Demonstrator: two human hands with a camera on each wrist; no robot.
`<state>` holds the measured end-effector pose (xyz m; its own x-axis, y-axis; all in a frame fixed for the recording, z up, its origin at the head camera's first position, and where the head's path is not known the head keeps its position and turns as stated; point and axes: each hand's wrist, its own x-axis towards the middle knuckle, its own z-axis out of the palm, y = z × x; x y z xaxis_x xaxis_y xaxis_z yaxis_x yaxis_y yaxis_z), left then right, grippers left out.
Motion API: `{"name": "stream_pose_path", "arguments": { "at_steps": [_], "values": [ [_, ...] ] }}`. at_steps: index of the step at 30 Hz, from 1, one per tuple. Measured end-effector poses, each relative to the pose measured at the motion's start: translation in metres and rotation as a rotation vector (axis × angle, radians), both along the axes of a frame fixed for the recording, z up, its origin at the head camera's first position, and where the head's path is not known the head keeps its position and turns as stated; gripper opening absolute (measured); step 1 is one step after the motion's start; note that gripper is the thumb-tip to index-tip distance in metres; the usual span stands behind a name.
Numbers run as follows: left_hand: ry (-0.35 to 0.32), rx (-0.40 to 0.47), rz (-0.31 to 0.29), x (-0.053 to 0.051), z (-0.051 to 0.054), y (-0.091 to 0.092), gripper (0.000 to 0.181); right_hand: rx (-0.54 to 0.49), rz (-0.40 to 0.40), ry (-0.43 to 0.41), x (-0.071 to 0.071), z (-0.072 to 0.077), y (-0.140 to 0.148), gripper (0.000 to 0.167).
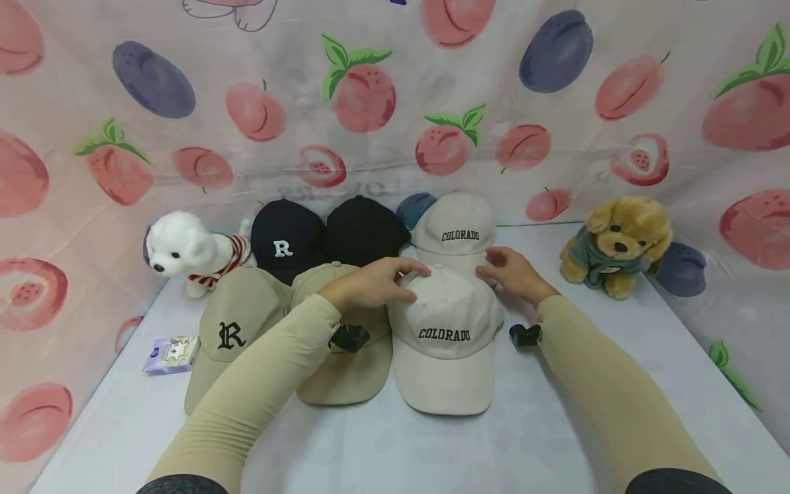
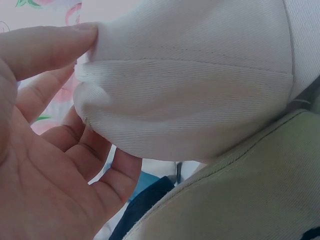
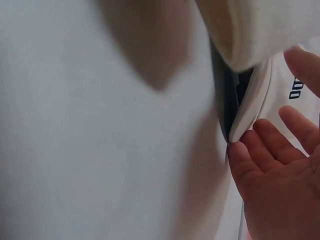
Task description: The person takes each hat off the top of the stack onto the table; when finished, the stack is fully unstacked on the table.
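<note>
A white cap lettered COLORADO lies brim forward at the front of the table. My left hand reaches over its left upper side with thumb and fingers apart. In the left wrist view, the thumb is at the edge of the white fabric, and the loosely bent fingers are beside and beneath it. Close to that cap's right rear side is my right hand, fingers relaxed, below a second COLORADO cap. In the right wrist view, its fingertips touch or nearly touch a pale cap edge.
Left of the white caps are a tan cap, a khaki cap with an R, a navy cap and a black cap. Plush dogs flank them, with a purple packet at left.
</note>
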<state>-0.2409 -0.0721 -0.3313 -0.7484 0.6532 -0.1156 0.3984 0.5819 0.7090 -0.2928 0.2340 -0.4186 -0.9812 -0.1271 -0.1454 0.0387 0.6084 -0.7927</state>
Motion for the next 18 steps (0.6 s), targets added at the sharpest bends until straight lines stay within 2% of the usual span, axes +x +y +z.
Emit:
{"name": "stream_pose_path", "arguments": {
  "at_steps": [11, 18],
  "values": [
    [0.006, -0.009, 0.001, -0.0005, -0.0005, 0.0006, 0.046, -0.008, 0.035, -0.025, -0.0026, -0.0008, -0.0031, 0.076],
    [0.006, -0.008, 0.01, 0.0, -0.0007, -0.0008, 0.046, -0.015, 0.05, 0.026, 0.0018, 0.0043, 0.0017, 0.072]
  ]
}}
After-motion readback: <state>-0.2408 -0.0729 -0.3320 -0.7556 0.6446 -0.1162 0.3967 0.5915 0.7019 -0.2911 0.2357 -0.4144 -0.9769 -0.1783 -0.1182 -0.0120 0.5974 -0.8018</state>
